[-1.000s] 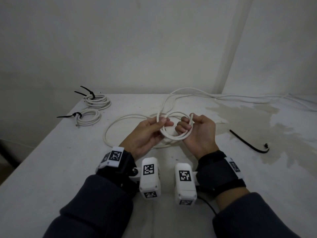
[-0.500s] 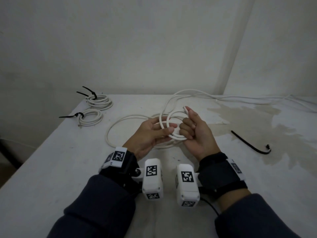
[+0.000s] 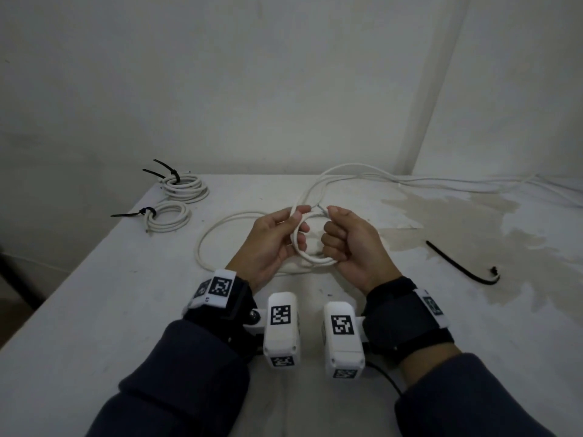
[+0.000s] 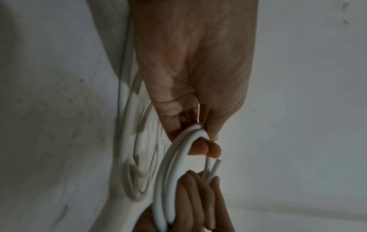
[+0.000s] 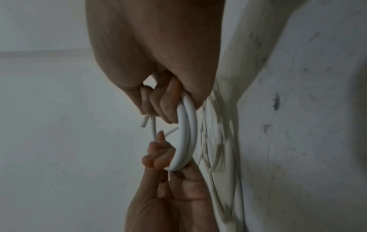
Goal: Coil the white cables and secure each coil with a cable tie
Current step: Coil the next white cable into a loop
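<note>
Both hands hold a small coil of white cable (image 3: 310,258) above the table, near its middle. My left hand (image 3: 277,238) pinches the coil's left side between thumb and fingers. My right hand (image 3: 345,239) is curled round the coil's right side, with the cable's stripped end (image 3: 322,209) sticking up by the thumb. In the left wrist view the two turns of the coil (image 4: 170,169) run from my fingers (image 4: 210,149) to the other hand. The right wrist view shows the same coil (image 5: 186,130) gripped by my fingers (image 5: 164,100). The rest of the cable (image 3: 214,228) trails loose on the table.
Two tied coils (image 3: 186,186) (image 3: 165,217) with black ties lie at the table's far left. A loose black cable tie (image 3: 457,263) lies to the right on a stained patch. More white cables (image 3: 441,181) run along the back edge. Walls close the back and right.
The right hand has turned and closed into a fist round the coil, bringing the cable end up by its thumb. The left hand has shifted its pinch upward on the coil.
</note>
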Motion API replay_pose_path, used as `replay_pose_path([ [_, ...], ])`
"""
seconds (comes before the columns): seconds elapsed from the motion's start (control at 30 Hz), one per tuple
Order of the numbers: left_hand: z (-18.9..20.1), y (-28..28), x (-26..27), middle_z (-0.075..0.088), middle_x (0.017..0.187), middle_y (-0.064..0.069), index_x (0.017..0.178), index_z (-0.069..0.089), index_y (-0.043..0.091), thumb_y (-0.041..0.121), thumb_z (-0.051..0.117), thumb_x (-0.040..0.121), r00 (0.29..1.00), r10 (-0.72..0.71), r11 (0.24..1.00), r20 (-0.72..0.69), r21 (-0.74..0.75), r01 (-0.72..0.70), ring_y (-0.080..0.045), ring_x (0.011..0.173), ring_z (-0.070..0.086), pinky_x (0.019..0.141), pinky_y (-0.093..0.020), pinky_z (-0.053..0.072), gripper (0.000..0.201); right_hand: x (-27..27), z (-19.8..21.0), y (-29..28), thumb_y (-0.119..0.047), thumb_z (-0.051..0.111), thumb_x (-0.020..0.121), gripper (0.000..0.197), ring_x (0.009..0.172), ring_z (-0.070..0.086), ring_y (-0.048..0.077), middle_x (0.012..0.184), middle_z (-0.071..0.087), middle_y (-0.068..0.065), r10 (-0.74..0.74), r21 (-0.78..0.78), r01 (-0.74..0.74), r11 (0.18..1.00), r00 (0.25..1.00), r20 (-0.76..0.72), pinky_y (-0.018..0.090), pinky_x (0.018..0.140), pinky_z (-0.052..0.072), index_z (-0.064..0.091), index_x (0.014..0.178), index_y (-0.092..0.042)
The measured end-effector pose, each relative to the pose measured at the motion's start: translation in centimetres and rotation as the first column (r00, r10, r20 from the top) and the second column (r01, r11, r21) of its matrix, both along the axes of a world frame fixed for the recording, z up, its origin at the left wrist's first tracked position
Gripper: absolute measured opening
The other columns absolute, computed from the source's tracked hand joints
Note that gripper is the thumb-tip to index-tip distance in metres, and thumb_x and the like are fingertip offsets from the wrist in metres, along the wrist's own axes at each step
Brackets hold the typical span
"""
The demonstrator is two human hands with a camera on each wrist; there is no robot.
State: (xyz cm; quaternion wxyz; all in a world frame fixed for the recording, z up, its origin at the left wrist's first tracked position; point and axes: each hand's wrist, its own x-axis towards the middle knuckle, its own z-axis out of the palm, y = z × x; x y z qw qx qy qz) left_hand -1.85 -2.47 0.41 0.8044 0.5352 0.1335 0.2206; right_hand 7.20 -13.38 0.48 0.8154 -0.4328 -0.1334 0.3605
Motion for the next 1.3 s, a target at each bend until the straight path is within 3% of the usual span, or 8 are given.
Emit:
replay_pose_path([
  [0.17,2.2,1.5,-0.3,0.068,0.083,-0.006,0.121,0.057,0.005,0.001,0.043,0.097,0.996,-0.089,0.985,0.01,0.151,0.086,-0.008,0.061,0.058,0.063,-0.018,0.052,0.028,0.9,1.5,0.6,-0.01,0.051,0.097,0.018,0.038,0.023,0.006,0.049,0.034,-0.004,-0.027,0.004,0.027,1.0,0.992,0.125,0.017,0.033,0.02,0.05,0.08,-0.014],
  [0.4,7.3,3.5,1.1,0.037,0.053,0.004,0.101,0.058,0.001,0.015,0.036,0.102,0.992,-0.04,0.981,0.121,0.191,0.016,-0.006,0.04,0.027,0.045,-0.02,0.037,0.025,1.9,7.0,3.3,-0.009,0.053,0.095,0.024,0.039,0.022,0.007,0.049,0.035,-0.003,0.076,0.081,-0.107,0.991,0.946,0.316,0.019,0.037,0.016,0.053,0.072,-0.016],
  [0.57,9.4,4.9,0.7,0.046,0.053,0.004,0.11,0.059,0.003,0.009,0.035,0.102,0.991,-0.016,0.919,0.134,0.391,-0.038,-0.009,0.042,0.043,0.054,-0.024,0.05,0.026,2.6,9.3,4.4,-0.003,0.051,0.093,0.021,0.044,0.026,0.009,0.051,0.044,-0.001,0.074,0.076,-0.122,0.99,0.885,0.459,0.018,0.039,0.017,0.057,0.076,-0.014],
  [0.7,10.0,5.2,-0.4,0.059,0.065,-0.001,0.103,0.062,0.0,0.003,0.037,0.099,0.994,-0.034,0.873,0.105,0.488,-0.022,-0.013,0.052,0.054,0.062,-0.029,0.055,0.026,3.0,9.7,4.5,-0.001,0.05,0.091,0.023,0.048,0.028,0.014,0.051,0.047,0.001,0.06,0.035,-0.093,0.995,0.84,0.539,0.022,0.043,0.017,0.056,0.073,-0.014],
  [0.77,10.3,5.2,-0.5,0.05,0.061,-0.003,0.098,0.061,-0.009,0.0,0.037,0.097,0.995,0.019,0.847,0.094,0.527,-0.066,-0.013,0.046,0.045,0.056,-0.027,0.052,0.026,2.6,9.7,4.8,-0.001,0.05,0.091,0.025,0.048,0.028,0.014,0.052,0.047,0.002,0.076,0.014,-0.101,0.995,0.825,0.56,0.022,0.043,0.017,0.054,0.071,-0.015],
  [0.87,10.6,4.8,-0.3,0.034,0.052,-0.003,0.077,0.065,0.004,0.003,0.034,0.094,0.99,0.111,0.822,0.086,0.551,-0.14,-0.013,0.039,0.03,0.047,-0.025,0.046,0.035,1.8,9.7,5.3,-0.001,0.05,0.091,0.026,0.051,0.029,0.015,0.059,0.048,0.007,0.077,-0.008,-0.091,0.996,0.79,0.609,0.024,0.044,0.017,0.052,0.069,-0.015],
  [1.07,10.7,3.7,0.1,0.03,0.045,0.002,0.074,0.051,0.007,0.037,0.04,0.1,0.989,0.147,0.745,0.025,0.654,-0.127,-0.01,0.034,0.027,0.044,-0.023,0.044,0.041,1.7,9.7,4.7,-0.004,0.053,0.091,0.018,0.049,0.029,0.013,0.054,0.044,0.002,0.113,-0.064,-0.094,0.993,0.74,0.663,0.024,0.044,0.022,0.053,0.078,-0.016],
  [1.3,11.1,3.7,-0.4,0.032,0.047,0.008,0.075,0.05,0.008,0.023,0.037,0.102,0.997,0.044,0.694,-0.065,0.72,0.016,-0.009,0.039,0.028,0.046,-0.024,0.046,0.034,2.1,10.3,3.7,-0.001,0.055,0.091,0.016,0.049,0.038,0.014,0.063,0.051,0.007,0.2,-0.139,-0.145,0.98,0.69,0.695,0.022,0.043,0.031,0.056,0.101,-0.013],
])
